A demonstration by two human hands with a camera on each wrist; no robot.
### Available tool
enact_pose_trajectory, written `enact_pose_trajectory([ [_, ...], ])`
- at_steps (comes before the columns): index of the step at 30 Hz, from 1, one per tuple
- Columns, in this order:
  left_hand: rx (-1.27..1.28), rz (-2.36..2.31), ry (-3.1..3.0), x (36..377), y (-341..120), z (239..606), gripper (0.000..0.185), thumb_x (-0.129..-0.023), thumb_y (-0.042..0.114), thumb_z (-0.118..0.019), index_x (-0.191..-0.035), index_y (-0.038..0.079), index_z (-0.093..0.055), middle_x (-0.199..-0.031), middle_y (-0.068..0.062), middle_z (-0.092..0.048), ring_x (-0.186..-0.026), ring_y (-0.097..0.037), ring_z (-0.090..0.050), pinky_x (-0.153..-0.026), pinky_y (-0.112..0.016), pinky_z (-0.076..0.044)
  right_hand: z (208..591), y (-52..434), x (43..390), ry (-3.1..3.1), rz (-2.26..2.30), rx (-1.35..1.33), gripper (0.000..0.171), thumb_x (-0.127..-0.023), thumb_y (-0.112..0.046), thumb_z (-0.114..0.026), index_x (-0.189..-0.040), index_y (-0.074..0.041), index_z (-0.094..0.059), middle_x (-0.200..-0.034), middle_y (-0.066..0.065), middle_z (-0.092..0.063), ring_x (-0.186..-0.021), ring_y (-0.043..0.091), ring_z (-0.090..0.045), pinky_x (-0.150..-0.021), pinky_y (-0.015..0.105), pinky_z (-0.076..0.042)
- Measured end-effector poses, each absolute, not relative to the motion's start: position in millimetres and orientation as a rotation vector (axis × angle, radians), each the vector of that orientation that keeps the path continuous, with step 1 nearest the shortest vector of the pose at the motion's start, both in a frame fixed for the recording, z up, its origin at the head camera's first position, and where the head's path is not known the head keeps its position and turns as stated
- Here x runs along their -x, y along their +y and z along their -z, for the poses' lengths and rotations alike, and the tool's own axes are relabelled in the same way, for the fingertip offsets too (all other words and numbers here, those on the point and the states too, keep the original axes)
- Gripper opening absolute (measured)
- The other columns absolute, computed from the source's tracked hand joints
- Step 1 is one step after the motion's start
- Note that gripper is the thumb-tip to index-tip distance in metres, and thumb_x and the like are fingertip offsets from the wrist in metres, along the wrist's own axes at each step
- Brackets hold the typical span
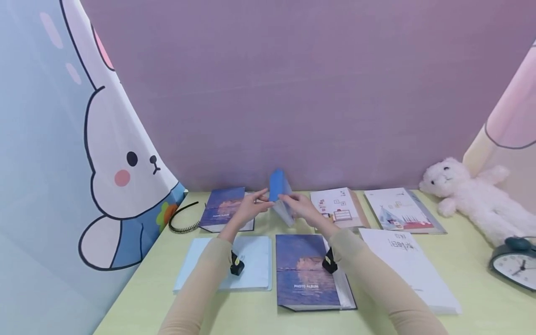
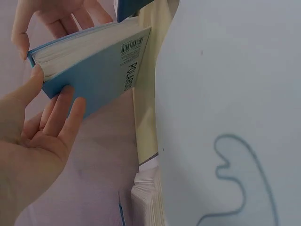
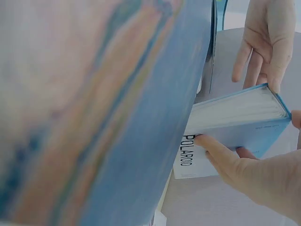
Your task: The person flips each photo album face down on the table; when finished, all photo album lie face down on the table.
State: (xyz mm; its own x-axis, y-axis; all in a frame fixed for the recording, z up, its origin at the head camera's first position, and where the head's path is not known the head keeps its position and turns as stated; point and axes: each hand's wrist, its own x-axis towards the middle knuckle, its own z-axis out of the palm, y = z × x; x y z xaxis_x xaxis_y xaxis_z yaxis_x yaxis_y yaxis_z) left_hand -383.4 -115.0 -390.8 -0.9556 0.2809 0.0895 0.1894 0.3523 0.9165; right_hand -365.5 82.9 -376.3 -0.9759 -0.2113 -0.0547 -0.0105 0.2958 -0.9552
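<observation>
A small thick blue photo album stands on its edge near the back of the table, with both hands at it. In the left wrist view its cover carries a barcode and the word POLAROID, and pale pages show at its edge. My left hand pinches it at one corner, thumb at the page edge and fingers against the cover. From the other side my right hand holds it, its fingers lying along the cover beside the lettering.
Purple photo albums lie at back left and front middle. A pale blue album, a white album and two illustrated albums lie around. A black headband, white plush toy and alarm clock sit at the sides.
</observation>
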Motion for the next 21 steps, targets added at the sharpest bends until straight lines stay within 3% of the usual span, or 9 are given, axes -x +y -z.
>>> enact_pose_trajectory([
  [4,-0.434,-1.713,2.478,383,-111,392,0.061,-0.087,0.028,-0.067,-0.142,0.015,-0.042,-0.126,-0.018,-0.055,-0.110,-0.038,-0.059,-0.093,-0.045,-0.050,374,86,363,2.322,1.821,0.253,0.055,-0.096,-0.035,-0.049,-0.137,0.002,-0.043,-0.137,0.022,-0.046,-0.124,0.038,-0.046,-0.095,0.049,-0.048],
  [11,-0.469,-1.791,2.295,384,-106,396,0.062,-0.088,0.036,-0.064,-0.143,0.031,-0.038,-0.145,-0.011,-0.040,-0.121,-0.032,-0.053,-0.081,-0.041,-0.056,374,94,364,2.144,1.947,0.323,0.054,-0.097,-0.023,-0.045,-0.141,0.006,-0.033,-0.141,0.027,-0.039,-0.124,0.044,-0.046,-0.097,0.047,-0.047],
  [17,-0.535,-1.711,2.350,382,-102,396,0.060,-0.090,0.040,-0.061,-0.144,0.030,-0.036,-0.145,-0.011,-0.042,-0.123,-0.031,-0.052,-0.088,-0.041,-0.054,376,100,363,2.022,2.035,0.285,0.055,-0.096,-0.018,-0.044,-0.143,0.007,-0.026,-0.142,0.028,-0.035,-0.127,0.044,-0.041,-0.103,0.049,-0.041],
  [21,-0.555,-1.654,2.363,381,-100,397,0.056,-0.092,0.039,-0.057,-0.143,0.026,-0.039,-0.146,-0.007,-0.042,-0.121,-0.030,-0.053,-0.092,-0.040,-0.052,376,101,362,2.097,2.037,0.232,0.062,-0.095,-0.023,-0.053,-0.144,0.004,-0.026,-0.141,0.025,-0.037,-0.127,0.040,-0.042,-0.100,0.048,-0.045],
])
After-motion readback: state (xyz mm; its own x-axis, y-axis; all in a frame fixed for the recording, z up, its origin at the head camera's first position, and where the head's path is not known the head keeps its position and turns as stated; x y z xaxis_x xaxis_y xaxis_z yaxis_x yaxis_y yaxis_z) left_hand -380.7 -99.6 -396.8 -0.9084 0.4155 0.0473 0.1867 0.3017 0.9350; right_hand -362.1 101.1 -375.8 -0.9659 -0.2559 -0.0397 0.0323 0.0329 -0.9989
